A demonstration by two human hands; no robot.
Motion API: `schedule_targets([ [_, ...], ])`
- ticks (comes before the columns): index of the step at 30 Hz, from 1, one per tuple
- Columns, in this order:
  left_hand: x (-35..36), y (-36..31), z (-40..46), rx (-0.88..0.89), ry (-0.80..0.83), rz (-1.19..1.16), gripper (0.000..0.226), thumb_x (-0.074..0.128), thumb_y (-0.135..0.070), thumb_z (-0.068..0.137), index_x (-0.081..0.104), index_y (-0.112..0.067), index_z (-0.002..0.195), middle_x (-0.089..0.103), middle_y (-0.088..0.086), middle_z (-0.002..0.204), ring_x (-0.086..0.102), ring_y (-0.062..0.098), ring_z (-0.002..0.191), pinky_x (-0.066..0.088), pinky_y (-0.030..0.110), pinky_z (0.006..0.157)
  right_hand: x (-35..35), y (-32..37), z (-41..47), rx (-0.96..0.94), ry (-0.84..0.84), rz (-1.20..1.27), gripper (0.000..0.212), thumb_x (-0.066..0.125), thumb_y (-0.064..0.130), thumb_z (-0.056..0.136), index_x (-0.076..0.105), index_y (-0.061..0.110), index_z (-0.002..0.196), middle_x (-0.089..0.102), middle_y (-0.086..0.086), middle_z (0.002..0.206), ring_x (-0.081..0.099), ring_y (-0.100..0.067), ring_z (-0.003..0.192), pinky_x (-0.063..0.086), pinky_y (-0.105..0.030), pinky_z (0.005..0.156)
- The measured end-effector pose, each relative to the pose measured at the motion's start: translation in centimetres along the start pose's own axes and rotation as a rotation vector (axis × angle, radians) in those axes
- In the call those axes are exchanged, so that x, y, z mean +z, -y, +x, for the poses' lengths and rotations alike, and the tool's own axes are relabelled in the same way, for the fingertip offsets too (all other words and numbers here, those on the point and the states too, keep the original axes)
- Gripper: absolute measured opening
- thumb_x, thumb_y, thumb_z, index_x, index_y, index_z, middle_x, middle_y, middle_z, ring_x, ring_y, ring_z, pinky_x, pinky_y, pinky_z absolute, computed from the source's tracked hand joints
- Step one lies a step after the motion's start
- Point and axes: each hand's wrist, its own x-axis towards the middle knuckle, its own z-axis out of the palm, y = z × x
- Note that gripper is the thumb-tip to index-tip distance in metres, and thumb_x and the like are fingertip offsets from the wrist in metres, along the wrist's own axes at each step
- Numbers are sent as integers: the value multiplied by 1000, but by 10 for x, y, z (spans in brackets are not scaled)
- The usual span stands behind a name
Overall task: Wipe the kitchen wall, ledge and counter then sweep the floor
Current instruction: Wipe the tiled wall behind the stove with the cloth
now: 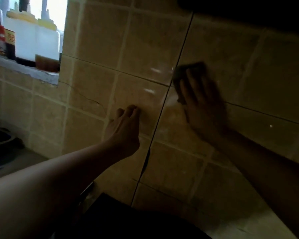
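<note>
A: Right hand (199, 107) status?
B: It's lying flat, fingers spread nearly full, pressing a dark sponge (188, 73) against the tiled wall (145, 40). No curl around it, just palm and fingers pinning it. The picture's blurring there.
A: Sponge position, axis?
B: It's sitting right of the vertical dark seam, just above the horizontal one. Long axis is running roughly across the wall, tilting slightly up to the right. Fingers are pointing up and left over it.
A: Left hand (123, 123)?
B: Fingers are loosely bent, tips touching the wall left of the seam. It's holding nothing.
A: Anything else?
B: Bottles (33, 35) are standing on the window ledge (24, 71) upper left. Tabletop (16, 159) is showing lower left, too dark to read.
</note>
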Motion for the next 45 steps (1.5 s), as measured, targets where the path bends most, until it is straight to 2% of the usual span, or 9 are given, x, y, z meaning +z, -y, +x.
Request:
schedule_targets([
  [2,6,-8,-2,-2,-4,-9,75,63,-12,83,20,-17,144,15,-3,152,23,26,133,37,38,95,2,1,-17,16,-36,9,63,48,25,92,22,11,148,24,-18,153,24,-42,138,25,-53,110],
  [5,17,-20,-11,7,36,15,78,66,-14,81,19,-18,144,14,-3,152,23,27,132,38,38,95,15,19,-74,-288,3,79,61,35,19,91,15,13,149,16,-14,155,11,-38,142,11,-51,114],
  [8,23,-34,-18,13,51,12,81,68,-13,79,20,-18,144,13,-3,152,23,27,131,38,39,96,11,4,-108,-486,104,88,59,35,13,91,22,13,148,19,-11,156,13,-32,144,18,-49,114],
  [16,27,-88,-20,76,-17,0,80,68,-9,77,23,-17,143,14,-5,152,23,25,132,43,39,91,-16,-83,-80,73,-98,-36,53,43,25,91,39,13,142,39,-15,147,34,-37,131,28,-49,106],
  [25,52,-139,-41,93,3,7,80,68,-13,77,22,-19,143,13,-5,151,23,25,131,42,40,91,-15,-93,-148,-376,40,32,51,34,12,91,40,16,142,37,-8,149,34,-32,137,18,-45,111],
  [30,52,-168,-39,170,-39,-16,81,68,-8,77,22,-18,143,13,-5,151,24,24,130,40,35,90,-30,-146,-126,102,-41,-61,49,44,24,92,43,14,140,42,-14,145,43,-38,130,37,-49,102],
  [37,68,-191,-51,140,-35,21,83,69,-12,77,20,-13,144,12,-1,151,22,26,132,39,37,92,-18,-117,-231,-338,58,104,47,24,9,99,37,19,144,35,-4,150,30,-28,140,24,-45,111],
  [41,70,-217,-59,206,-61,-21,84,69,-11,75,22,-16,144,14,-4,152,23,24,132,38,36,96,-31,-172,-209,-70,-21,45,49,48,15,96,35,21,142,36,-5,149,34,-27,136,23,-40,110],
  [45,77,-245,-59,307,-98,-14,89,70,-11,74,19,-18,146,14,-4,153,22,22,134,36,35,97,-42,-205,-214,157,-52,-40,44,34,27,101,38,15,143,39,-12,147,37,-34,135,29,-46,108],
])
